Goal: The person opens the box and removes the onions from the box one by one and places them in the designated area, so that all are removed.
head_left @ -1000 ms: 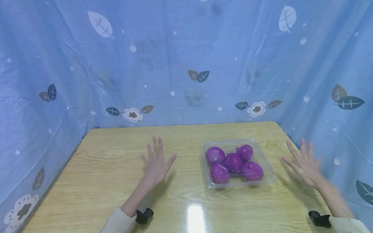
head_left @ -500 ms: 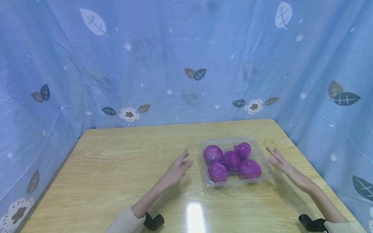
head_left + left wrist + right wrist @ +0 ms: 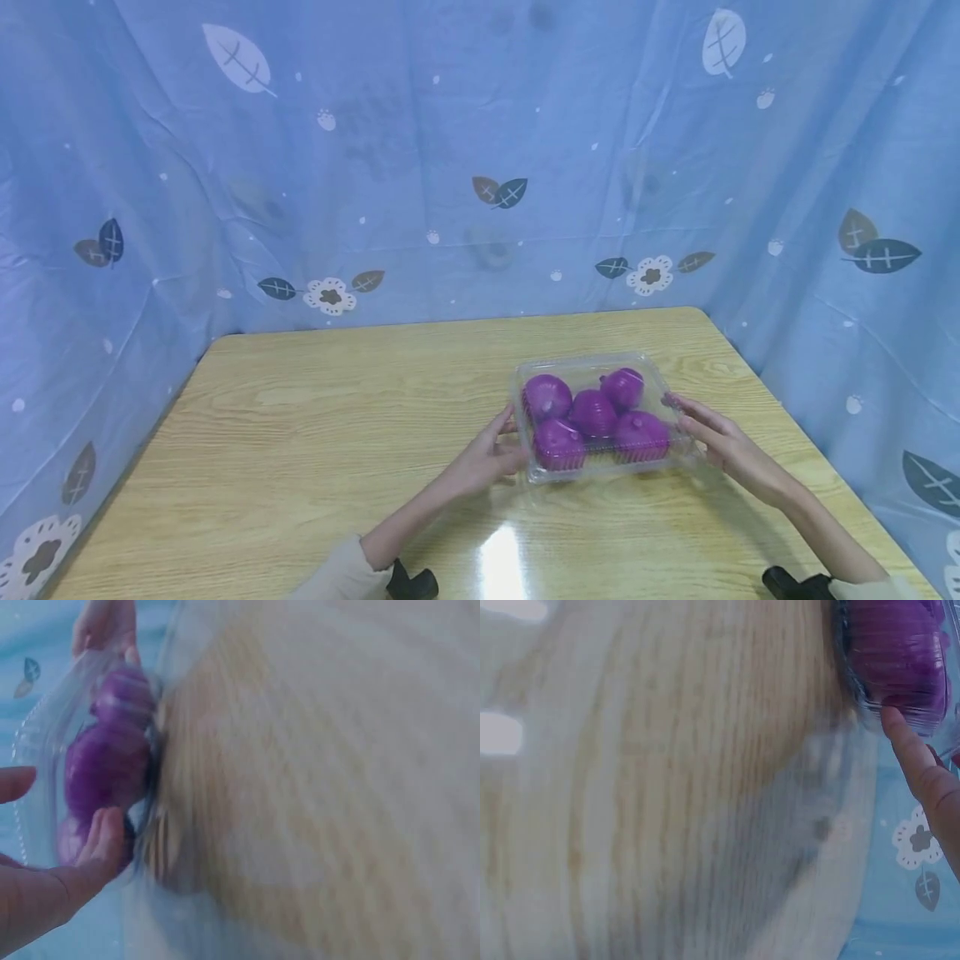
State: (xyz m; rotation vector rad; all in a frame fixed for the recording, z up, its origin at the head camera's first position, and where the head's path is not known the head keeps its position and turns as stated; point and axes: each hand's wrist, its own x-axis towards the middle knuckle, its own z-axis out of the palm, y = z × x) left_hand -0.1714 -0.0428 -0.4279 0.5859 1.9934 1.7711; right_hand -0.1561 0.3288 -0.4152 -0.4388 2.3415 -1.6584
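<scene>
Encasing five purple globes (image 3: pixel 593 413), transparent ribbed box (image 3: pixel 600 471)

A container (image 3: pixel 600 469) on the table's (image 3: pixel 337 417) right half, before the curtain (image 3: pixel 420 125), holds five items (image 3: pixel 593 413).

Clear plastic box (image 3: pixel 581 371), five round purple pieces (image 3: pixel 594 413) inside, resting on wooden table (image 3: pixel 337 400)

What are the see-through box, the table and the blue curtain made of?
See-through box: most likely thin, shiny plastic, since it's clear with ridged sides.
Table: wood, or maybe just a wood-look surface; it shows wavy grain and reflects light glossily.
Blue curtain: looks like soft cloth with a dull finish, because it hangs in folds and creases.
</scene>
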